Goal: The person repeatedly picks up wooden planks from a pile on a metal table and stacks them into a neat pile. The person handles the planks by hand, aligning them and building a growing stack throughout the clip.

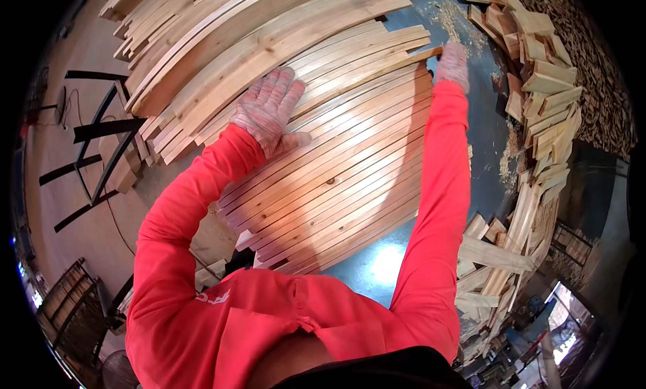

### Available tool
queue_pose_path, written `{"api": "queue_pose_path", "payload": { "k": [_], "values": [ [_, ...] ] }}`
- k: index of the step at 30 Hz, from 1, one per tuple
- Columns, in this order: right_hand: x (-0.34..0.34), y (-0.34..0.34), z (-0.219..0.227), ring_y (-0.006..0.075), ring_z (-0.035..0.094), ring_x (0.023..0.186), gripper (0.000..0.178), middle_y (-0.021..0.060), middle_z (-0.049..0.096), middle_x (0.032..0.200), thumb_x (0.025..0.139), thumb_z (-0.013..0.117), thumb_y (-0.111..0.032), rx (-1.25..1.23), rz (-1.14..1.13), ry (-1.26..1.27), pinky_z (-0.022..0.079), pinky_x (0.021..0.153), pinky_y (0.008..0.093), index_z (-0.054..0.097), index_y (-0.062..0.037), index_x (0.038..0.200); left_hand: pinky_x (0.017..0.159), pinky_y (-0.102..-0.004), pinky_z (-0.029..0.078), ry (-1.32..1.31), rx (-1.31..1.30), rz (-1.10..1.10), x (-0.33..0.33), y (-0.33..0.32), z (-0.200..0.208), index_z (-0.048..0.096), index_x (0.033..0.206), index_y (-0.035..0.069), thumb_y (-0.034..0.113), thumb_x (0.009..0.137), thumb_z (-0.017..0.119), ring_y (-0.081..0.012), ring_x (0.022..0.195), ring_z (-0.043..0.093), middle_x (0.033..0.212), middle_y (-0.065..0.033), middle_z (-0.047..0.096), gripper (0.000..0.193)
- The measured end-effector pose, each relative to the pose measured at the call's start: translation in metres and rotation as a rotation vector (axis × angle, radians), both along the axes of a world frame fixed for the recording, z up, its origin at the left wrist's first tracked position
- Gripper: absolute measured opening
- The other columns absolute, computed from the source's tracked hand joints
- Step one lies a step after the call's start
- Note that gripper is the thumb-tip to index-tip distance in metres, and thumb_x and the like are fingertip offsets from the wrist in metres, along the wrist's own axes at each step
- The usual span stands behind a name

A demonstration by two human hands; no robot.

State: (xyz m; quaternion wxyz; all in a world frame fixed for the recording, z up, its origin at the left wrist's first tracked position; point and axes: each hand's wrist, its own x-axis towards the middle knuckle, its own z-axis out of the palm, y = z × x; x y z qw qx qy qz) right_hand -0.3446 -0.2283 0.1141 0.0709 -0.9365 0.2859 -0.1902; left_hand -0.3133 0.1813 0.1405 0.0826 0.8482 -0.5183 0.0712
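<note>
A wooden strip [377, 73] lies between the hands [269, 108] [453, 66]

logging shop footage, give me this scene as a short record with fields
strips: wooden, side by side on a blue-grey table
left hand: palm down over the strips, fingers extended
right hand: at the right end of one strip
boards: stacked beyond the strips
wood pieces: heaped along the table's right side
sawdust: scattered on the table

Tan floor [94, 248] left; black metal frame [108, 129] on it; bright opening [564, 348] lower right.
</note>
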Motion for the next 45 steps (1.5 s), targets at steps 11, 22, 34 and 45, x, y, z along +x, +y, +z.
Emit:
{"api": "queue_pose_path", "payload": {
  "k": [11,22,34,45],
  "values": [
    [-0.042,0.236,0.035,0.0243,0.057,0.101,0.055,0.0143,0.056,0.110,0.090,0.057,-0.031,0.997,0.172,-1.097,0.049,0.088,0.0379,0.041,0.0006,0.132,0.103,-0.0429,0.042,0.520,-0.045,0.143,-0.042,-0.005,0.028,0.044,0.136,0.001,0.021,0.085,0.062,-0.0394,0.126,0.047,0.140,-0.0245,0.044,0.057],
    [-0.035,0.247,0.010,0.0313,0.061,0.066,0.050,0.0148,0.057,0.080,0.078,0.072,-0.009,1.753,-0.002,-1.074,0.059,0.060,0.0480,0.040,-0.0068,0.117,0.080,-0.0454,0.053,0.016,0.407,0.310,0.062,0.007,0.041,0.036,0.139,0.009,0.027,0.088,0.057,-0.0324,0.110,0.059,0.120,-0.0205,0.058,0.058],
    [0.124,0.302,0.069,0.0418,0.053,0.120,0.113,0.0347,0.050,0.130,0.081,0.051,-0.071,0.934,-0.062,0.139,0.038,0.104,0.0412,0.006,0.0115,0.145,0.107,-0.0471,0.036,0.362,0.022,0.741,0.216,0.071,0.057,0.037,0.144,0.010,0.068,0.088,0.042,-0.0381,0.127,0.048,0.133,-0.0211,0.054,0.081],
    [0.111,0.275,-0.035,0.0275,0.068,0.080,0.100,0.0233,0.059,0.114,0.088,0.056,-0.059,1.101,-0.035,-0.224,0.056,0.072,0.0375,0.005,-0.0010,0.151,0.100,-0.0407,0.043,0.303,0.492,0.456,0.113,0.037,0.116,0.022,0.149,0.006,0.055,0.080,0.061,-0.0379,0.122,0.051,0.140,-0.0242,0.045,0.093]
  ]
}}
